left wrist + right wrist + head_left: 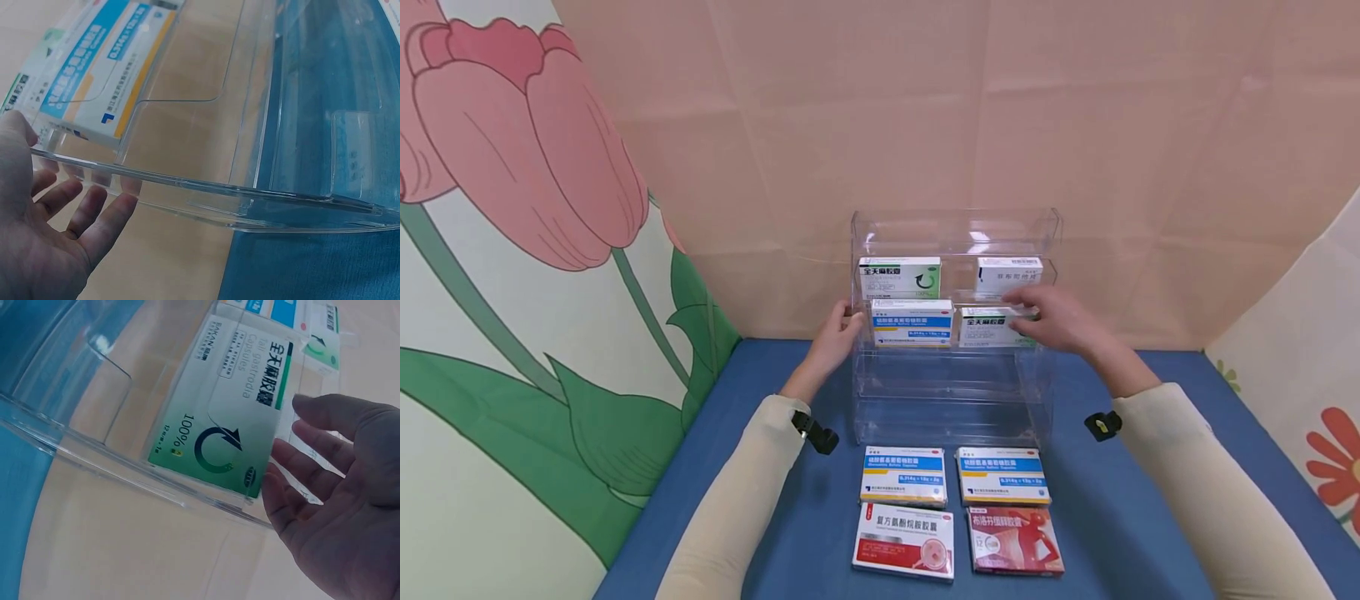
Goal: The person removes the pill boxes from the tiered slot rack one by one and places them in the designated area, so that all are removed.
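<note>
A clear plastic tiered rack (951,375) stands upright on the blue table, medicine boxes on two of its middle tiers. My left hand (835,340) is at the rack's left side; its spread fingers (109,228) touch the side panel from outside, thumb by the front edge. Beside it inside sits a blue-and-white capsule box (912,325). To the right on the same tier is a green-and-white capsule box (988,327). My right hand (1056,321) is at this box's right end, with thumb (325,409) and fingers apart, partly overlapping it in the head view.
On the tier above sit another green-and-white box (901,277) and a white tablet box (1007,273). Before the rack lie two blue-and-white boxes (904,477), a red-and-white box (903,542) and a red box (1015,542). A pinkish cloth (925,108) hangs behind.
</note>
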Demonstrator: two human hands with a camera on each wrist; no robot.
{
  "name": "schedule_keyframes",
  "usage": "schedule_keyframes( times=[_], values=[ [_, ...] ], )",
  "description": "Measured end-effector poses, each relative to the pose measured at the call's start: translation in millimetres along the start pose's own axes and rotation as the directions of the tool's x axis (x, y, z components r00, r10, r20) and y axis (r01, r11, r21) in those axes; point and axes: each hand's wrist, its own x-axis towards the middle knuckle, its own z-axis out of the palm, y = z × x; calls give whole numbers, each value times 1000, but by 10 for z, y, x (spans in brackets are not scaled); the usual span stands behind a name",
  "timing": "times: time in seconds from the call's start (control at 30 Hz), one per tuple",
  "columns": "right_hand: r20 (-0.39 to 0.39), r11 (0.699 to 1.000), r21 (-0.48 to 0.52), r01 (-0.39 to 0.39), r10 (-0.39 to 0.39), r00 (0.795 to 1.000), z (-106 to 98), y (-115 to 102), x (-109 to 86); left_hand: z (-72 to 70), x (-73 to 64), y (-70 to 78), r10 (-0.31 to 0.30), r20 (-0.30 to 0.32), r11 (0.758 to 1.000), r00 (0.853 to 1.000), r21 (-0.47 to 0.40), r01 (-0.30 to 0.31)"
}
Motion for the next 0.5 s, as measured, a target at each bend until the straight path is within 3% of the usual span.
schedule_keyframes(
  times=[0.27,0.5],
  values=[
    [-17,999,-32,-38,37,999,77,-7,25,-5,2,7,10,-3,1000,1000,-4,-10],
    [-45,989,-144,-44,38,998,123,-40,31,-6,-10,4,-8,7,1000,1000,5,8]
  ],
)
